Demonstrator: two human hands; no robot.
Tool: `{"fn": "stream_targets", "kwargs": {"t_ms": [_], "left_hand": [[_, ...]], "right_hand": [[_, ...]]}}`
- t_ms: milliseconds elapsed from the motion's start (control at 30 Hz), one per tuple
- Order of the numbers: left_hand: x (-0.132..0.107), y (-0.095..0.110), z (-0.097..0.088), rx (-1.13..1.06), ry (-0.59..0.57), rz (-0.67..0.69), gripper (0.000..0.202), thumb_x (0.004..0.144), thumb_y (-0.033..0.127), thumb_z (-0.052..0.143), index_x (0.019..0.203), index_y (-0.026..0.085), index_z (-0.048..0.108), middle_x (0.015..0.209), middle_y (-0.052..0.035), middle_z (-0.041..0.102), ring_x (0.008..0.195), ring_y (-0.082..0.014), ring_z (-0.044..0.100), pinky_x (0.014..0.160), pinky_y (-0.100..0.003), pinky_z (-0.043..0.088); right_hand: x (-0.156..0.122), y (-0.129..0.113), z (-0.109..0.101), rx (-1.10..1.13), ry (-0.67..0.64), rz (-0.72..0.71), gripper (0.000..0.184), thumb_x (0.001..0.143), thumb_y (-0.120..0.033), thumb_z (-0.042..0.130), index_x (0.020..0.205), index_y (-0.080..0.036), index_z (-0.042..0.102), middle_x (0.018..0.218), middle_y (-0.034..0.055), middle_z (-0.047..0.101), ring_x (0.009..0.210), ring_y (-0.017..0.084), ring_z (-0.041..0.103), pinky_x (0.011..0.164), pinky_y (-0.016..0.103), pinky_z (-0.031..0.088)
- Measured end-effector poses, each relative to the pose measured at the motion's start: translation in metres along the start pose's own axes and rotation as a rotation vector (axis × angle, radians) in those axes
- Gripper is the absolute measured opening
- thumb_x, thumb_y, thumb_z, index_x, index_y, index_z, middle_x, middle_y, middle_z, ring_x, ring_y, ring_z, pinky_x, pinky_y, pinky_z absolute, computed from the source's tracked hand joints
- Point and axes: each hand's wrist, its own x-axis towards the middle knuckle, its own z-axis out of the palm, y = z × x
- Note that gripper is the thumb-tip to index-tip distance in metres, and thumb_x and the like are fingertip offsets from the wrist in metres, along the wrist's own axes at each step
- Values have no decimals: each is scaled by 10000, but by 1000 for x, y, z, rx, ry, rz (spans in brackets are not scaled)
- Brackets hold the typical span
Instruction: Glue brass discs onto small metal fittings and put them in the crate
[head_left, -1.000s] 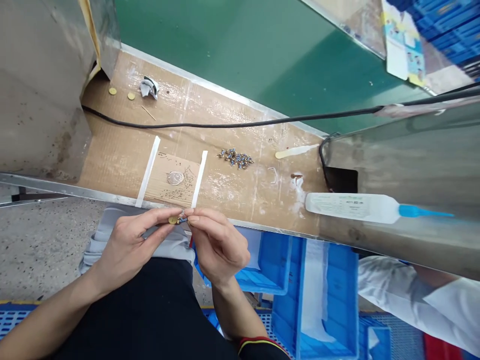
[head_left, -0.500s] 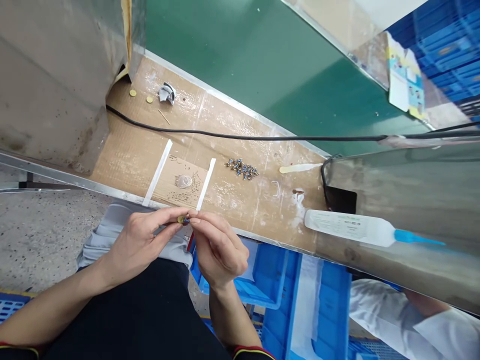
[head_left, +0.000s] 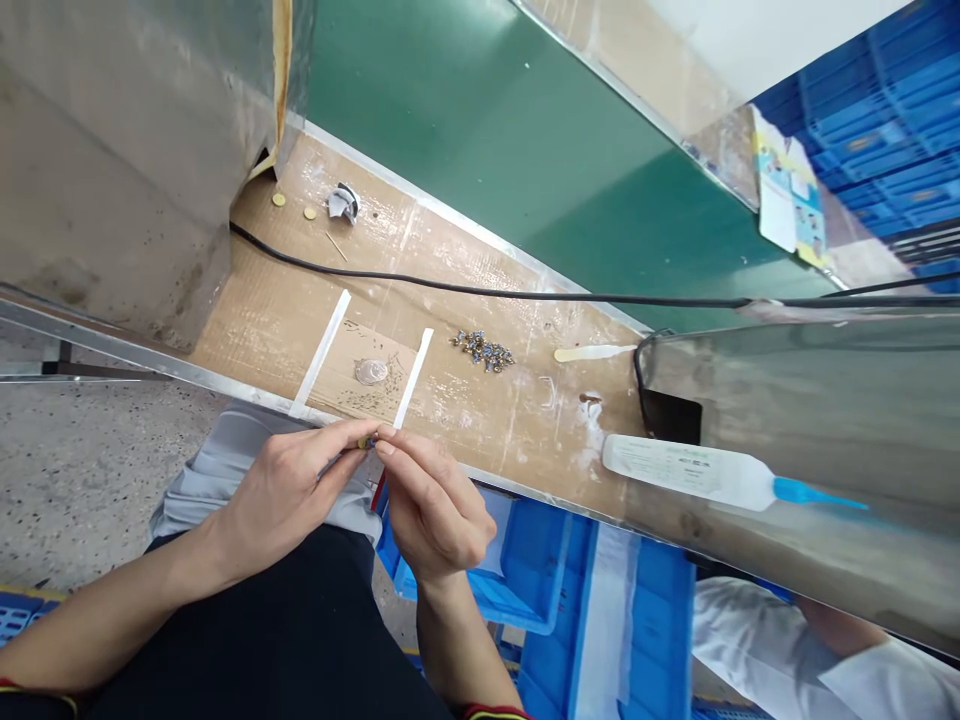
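Observation:
My left hand [head_left: 289,490] and my right hand [head_left: 435,510] meet just in front of the bench edge. Their fingertips pinch a small brass disc with a blue part [head_left: 367,441], which is mostly hidden by my fingers. Beyond them, a heap of small blue-and-gold metal parts [head_left: 484,352] lies on the cardboard bench cover [head_left: 480,420]. A silver disc [head_left: 371,372] rests on a cardboard patch [head_left: 360,385] between white strips, nearest my hands. Two brass discs [head_left: 310,213] lie farther away.
A glue bottle with a blue nozzle [head_left: 697,472] lies by a steel hood [head_left: 810,400]. A black cable [head_left: 480,288] crosses the bench before a green belt [head_left: 480,150]. Blue crates [head_left: 637,620] sit below, with a co-worker's white sleeve [head_left: 780,640] at lower right.
The whole view has swung, with the bench shifting right and down in the picture. My hands stay together on the small part, their fingertips closer around it.

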Motion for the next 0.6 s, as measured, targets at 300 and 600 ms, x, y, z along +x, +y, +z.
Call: {"fn": "stream_targets", "kwargs": {"t_ms": [300,600], "left_hand": [[3,1,4,-10,54,-44,317,1153,141,626,1410,212,797,1338,-12,888,1201,-143,871,1070,-173,646],[5,-2,14,-30,151,-36,263,1072,102,680,1254,211,837,1162,2,916,1001,-141,898,875,-168,675]], "right_hand": [[-3,0,5,-95,2,-90,609,968,87,792,1504,-205,784,1312,126,884,1147,290,895,924,407,815],[-8,-1,6,-96,-16,-113,603,956,66,820,1507,-174,781,1316,139,882,1141,300,894,937,413,808]]}}
